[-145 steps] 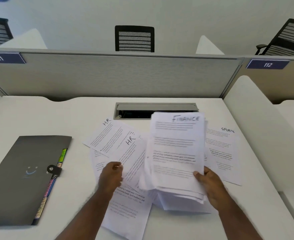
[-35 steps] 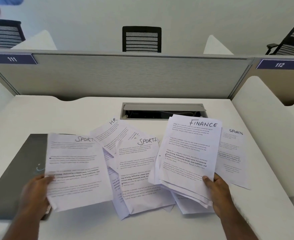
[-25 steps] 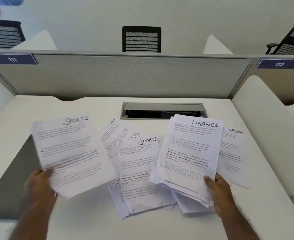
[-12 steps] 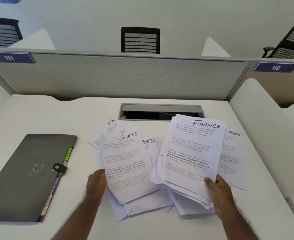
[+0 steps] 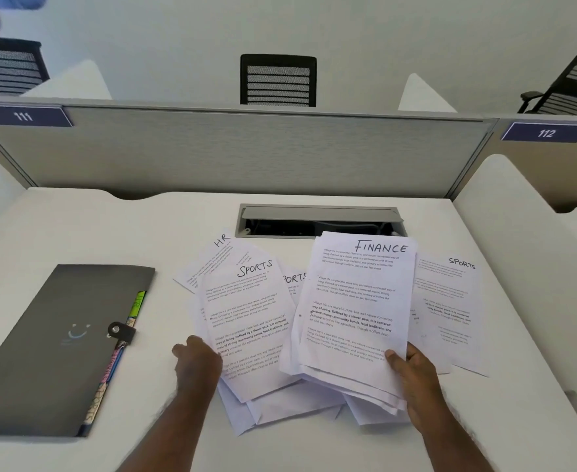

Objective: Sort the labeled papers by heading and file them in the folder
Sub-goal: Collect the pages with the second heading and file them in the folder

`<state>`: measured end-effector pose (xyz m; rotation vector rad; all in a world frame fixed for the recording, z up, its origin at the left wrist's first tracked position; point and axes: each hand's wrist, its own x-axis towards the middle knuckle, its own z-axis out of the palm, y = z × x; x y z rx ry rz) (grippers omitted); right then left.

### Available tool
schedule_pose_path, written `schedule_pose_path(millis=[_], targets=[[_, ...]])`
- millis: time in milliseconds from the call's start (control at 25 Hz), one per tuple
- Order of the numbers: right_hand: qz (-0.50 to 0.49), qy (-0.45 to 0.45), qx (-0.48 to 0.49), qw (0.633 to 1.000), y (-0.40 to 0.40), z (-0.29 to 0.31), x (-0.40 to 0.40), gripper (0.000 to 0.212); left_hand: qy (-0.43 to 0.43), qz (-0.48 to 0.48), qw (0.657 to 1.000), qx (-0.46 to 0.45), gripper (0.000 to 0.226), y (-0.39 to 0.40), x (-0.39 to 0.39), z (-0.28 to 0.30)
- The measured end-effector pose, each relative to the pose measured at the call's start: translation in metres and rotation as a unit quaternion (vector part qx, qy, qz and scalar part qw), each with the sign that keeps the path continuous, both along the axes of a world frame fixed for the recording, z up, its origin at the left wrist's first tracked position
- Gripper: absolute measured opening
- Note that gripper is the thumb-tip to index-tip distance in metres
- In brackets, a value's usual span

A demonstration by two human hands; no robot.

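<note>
At the bottom of the frame I see both forearms come in over the near edge of the white desk [image 5: 59, 226]. The right hand [image 5: 416, 379], lower right of centre, grips the lower right corner of a thick stack with a FINANCE sheet [image 5: 355, 301] on top; the thumb lies on the top page and the stack is lifted and tilted toward me. The left hand [image 5: 195, 362], lower centre, rests at the left edge of a SPORTS sheet [image 5: 246, 321]; it is blurred, so I cannot tell if the fingers pinch the paper or only touch it. This sheet lies on top of other loose pages, with an HR sheet [image 5: 212, 257] behind it. A second SPORTS sheet [image 5: 450, 301] lies flat at the right, partly under the stack. The grey folder [image 5: 52, 342] is closed at the left, well apart from the left hand, with bare desk between. Farther back, the cable tray [image 5: 317, 212] is open and the grey partition [image 5: 246, 151] closes the desk.
</note>
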<state>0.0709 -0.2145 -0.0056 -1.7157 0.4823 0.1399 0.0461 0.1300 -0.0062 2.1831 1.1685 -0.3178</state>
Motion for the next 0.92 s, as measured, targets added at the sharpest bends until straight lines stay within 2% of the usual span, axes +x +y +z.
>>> schedule_pose_path(millis=[240, 560, 800, 920], targets=[[0.004, 0.005, -0.004, 1.0, 0.007, -0.004, -0.001, 0.02, 0.024, -0.046, 0.998, -0.024, 0.071, 0.014, -0.001, -0.012], [0.008, 0.0, -0.015, 1.0, 0.003, -0.005, 0.002, 0.02, 0.063, -0.146, 0.987, 0.007, 0.075, 0.034, -0.004, -0.012], [0.008, 0.004, -0.016, 1.0, 0.002, -0.007, 0.0, 0.019, 0.092, -0.211, 0.971, 0.063, 0.067, 0.035, -0.001, -0.01], [0.009, 0.003, -0.01, 1.0, 0.002, -0.005, -0.001, 0.02, 0.063, -0.245, 0.961, 0.109, 0.047, 0.032, -0.002, -0.008]])
